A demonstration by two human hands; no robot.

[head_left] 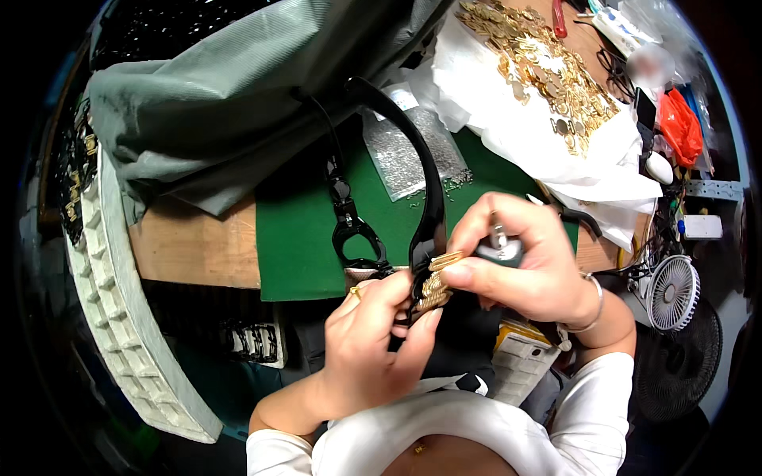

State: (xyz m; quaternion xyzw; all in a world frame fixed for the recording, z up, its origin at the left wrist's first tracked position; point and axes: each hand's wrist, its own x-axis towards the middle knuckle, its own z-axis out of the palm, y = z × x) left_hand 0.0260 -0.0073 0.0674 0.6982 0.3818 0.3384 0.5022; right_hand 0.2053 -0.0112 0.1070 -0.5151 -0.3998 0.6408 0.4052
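My left hand (373, 349) is closed round the lower end of a glossy black curved strap (429, 198), where a stack of gold metal fittings (431, 292) shows. My right hand (532, 262) pinches the top gold piece with thumb and finger and also holds a small silver-tipped tool (500, 244) with a dark body. A second black strap with a large oval ring (344, 228) lies just left of the first on the green mat (294, 282). Above my hands, a clear bag of tiny silver screws (401, 147) rests on the mat, some loose beside it.
Grey fabric (190, 127) covers the back left; a pale moulded tray (103, 285) stands at the left. White paper (500, 119) bears a gold pile (556, 71) at back right. A red bag (681, 127), cables, a white fan (672, 292) and a black fan (679, 373) are on the right.
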